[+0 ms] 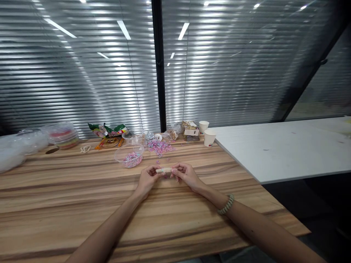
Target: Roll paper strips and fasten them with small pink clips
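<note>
Between my two hands, just above the wooden tabletop, is a short pale cream stick [166, 170] with a faint bluish patch; its exact kind I cannot make out. My left hand [148, 178] pinches its left end between thumb and fingers. The right end is pinched by my right hand [187, 174]. Beyond them stands a clear plastic bowl [129, 155] with small pink, purple and bluish pieces [133, 159] in it. More such pieces lie in a loose pile [159, 146] right of the bowl, with a few scattered nearer my fingers.
Two paper cups [210, 138] stand at the back right beside a small box [190, 129]. A green snack bag [109, 130], pale twisted pieces [85, 149] and stacked plastic containers [63, 135] sit along the back left. A white table [285, 149] adjoins on the right.
</note>
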`<move>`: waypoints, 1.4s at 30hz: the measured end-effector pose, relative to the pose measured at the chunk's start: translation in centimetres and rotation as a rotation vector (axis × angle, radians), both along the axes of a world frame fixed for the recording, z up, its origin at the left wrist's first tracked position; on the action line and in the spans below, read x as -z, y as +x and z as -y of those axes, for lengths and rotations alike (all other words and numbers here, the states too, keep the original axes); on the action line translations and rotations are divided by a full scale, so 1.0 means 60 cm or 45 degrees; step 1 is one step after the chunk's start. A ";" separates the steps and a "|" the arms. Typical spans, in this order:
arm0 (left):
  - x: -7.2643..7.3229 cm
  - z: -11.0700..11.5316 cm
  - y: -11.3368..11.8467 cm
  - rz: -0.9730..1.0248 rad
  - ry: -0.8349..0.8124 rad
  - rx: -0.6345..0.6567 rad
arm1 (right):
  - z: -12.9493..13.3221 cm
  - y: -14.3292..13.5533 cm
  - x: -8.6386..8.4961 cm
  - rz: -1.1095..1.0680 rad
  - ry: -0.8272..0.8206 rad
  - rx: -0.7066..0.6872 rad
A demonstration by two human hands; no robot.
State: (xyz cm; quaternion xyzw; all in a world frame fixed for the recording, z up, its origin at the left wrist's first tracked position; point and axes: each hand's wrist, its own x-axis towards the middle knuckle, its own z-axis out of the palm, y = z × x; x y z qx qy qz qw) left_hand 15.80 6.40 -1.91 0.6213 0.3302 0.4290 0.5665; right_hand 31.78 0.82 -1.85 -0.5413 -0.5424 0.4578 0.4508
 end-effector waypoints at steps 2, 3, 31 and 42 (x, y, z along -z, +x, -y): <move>0.000 -0.001 0.000 -0.007 -0.008 -0.021 | 0.000 0.000 0.000 -0.009 -0.003 -0.003; 0.000 -0.001 0.000 -0.010 -0.011 -0.029 | 0.000 0.000 0.000 -0.016 -0.005 -0.007; 0.009 -0.003 -0.001 0.057 -0.034 0.074 | 0.005 0.000 -0.011 -0.239 -0.136 -0.043; 0.009 -0.004 -0.002 0.031 -0.070 0.082 | 0.004 -0.001 -0.010 -0.270 -0.174 -0.076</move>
